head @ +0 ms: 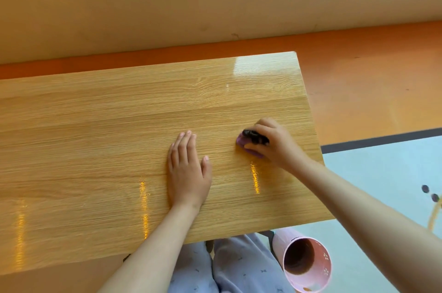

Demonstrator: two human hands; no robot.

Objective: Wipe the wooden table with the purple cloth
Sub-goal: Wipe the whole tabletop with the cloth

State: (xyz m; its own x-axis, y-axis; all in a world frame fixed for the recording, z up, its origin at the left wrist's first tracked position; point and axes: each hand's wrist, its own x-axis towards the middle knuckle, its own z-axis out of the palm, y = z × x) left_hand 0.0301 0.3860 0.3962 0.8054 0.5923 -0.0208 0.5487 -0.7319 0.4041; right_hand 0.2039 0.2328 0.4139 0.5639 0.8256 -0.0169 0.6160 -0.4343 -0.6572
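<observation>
Mid-wipe, by the look of it. Purple cloth [242,142] bunched on the bench [95,137], near its right end, roughly midway between far and near edges. Gripped under the right hand [271,143], fingers curled over it; dark patch on top of the cloth, can't tell what. Left hand [187,170] flat on the wood just left of that, fingers straight, holding nothing. No streaks or wet trail visible, so can't say which areas are done. Best guess: early to middle, with the long left stretch and far strip probably left. Pink bin [281,241] on the floor off the near right corner, not involved.
</observation>
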